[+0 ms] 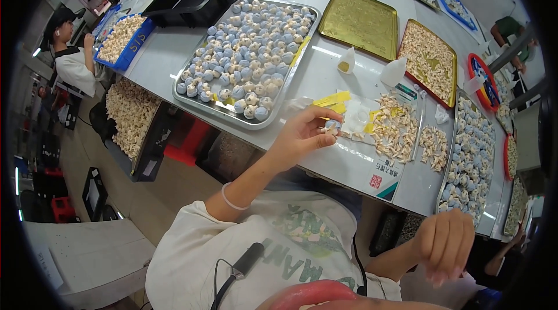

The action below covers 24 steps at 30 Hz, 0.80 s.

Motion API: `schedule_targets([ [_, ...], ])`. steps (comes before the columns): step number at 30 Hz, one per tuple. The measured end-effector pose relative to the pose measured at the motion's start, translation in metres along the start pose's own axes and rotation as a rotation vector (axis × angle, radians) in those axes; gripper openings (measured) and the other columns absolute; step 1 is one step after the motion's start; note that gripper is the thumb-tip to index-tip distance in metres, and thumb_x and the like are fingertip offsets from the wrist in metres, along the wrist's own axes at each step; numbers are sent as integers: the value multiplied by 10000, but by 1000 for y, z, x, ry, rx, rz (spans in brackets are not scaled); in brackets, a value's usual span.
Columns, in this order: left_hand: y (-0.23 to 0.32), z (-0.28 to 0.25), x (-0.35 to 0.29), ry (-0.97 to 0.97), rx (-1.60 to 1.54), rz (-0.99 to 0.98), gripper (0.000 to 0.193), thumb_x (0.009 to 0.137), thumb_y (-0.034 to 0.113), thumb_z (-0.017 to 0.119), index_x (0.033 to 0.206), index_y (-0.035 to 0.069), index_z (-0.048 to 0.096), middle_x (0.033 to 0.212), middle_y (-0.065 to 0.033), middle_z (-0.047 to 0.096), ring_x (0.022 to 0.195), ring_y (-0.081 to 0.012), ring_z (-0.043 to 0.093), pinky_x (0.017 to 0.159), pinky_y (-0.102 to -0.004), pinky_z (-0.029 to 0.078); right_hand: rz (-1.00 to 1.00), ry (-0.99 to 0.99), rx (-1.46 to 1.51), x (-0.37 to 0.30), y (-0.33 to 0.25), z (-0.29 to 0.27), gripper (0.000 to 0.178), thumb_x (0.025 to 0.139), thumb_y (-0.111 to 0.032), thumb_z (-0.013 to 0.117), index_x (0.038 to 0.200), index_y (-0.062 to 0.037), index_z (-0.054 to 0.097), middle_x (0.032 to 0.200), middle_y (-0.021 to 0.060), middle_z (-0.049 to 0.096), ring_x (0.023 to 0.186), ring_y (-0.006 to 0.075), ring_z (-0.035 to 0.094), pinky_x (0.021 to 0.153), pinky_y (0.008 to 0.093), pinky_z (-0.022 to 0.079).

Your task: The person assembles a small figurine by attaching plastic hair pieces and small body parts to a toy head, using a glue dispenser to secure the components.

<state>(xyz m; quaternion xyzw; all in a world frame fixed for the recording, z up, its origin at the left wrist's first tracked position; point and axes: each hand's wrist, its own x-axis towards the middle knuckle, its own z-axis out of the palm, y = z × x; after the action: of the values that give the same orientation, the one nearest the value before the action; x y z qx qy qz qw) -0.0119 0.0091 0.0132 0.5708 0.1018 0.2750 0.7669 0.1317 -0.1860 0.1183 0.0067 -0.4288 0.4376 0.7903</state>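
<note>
Left hand (302, 135) pinches a small blue-and-white ball (331, 126) between its thumb and fingertips, above the near edge of the surface (308, 80). Right hand (444, 245) hangs near the lower end of the right-hand tray (447, 165), its fingers loosely bent downward; whether it has hold of anything, I cannot tell. That tray is full of blue-and-white balls.

Just beside the held ball, to its right, lie a heap of pale pieces (398, 127) and, beyond a thin rod (419, 124), a smaller heap (434, 148). Yellow strips (332, 101) lie just past the left fingertips. A large metal tray (215, 112), to the left of them, holds many more of the balls. Farther back are a gold tray (360, 22) and, to its right, a second gold tray (454, 77) of pale pieces. At the far left, a person in a dark cap (60, 18) is beside a blue basket (136, 45) of pale pieces.
</note>
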Motion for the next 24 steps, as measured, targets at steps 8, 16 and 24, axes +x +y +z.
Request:
schedule_targets([
  [8, -2, -3, -4, -9, -16, -2, 326, 775, 88, 602, 1061, 20, 462, 1057, -57, 470, 901, -112, 504, 793, -232, 420, 46, -3, -83, -22, 7, -30, 89, 730, 41, 568, 818, 45, 552, 737, 219, 603, 563, 291, 598, 466, 321, 460],
  [16, -3, -4, -4, -21, -41, -20, 323, 785, 99, 591, 1076, 41, 464, 1081, -59, 464, 936, -136, 513, 801, -245, 422, 152, -24, -1, -22, 19, -34, 96, 737, 84, 520, 830, 57, 513, 694, 243, 578, 530, 293, 571, 468, 345, 465],
  [24, -3, -7, -2, -16, -86, -34, 332, 779, 120, 604, 1072, 36, 474, 1090, -76, 478, 947, -184, 529, 795, -263, 429, 211, 196, -503, -27, 28, -42, 92, 589, 87, 624, 650, 33, 580, 558, 107, 549, 484, 198, 526, 465, 268, 405],
])
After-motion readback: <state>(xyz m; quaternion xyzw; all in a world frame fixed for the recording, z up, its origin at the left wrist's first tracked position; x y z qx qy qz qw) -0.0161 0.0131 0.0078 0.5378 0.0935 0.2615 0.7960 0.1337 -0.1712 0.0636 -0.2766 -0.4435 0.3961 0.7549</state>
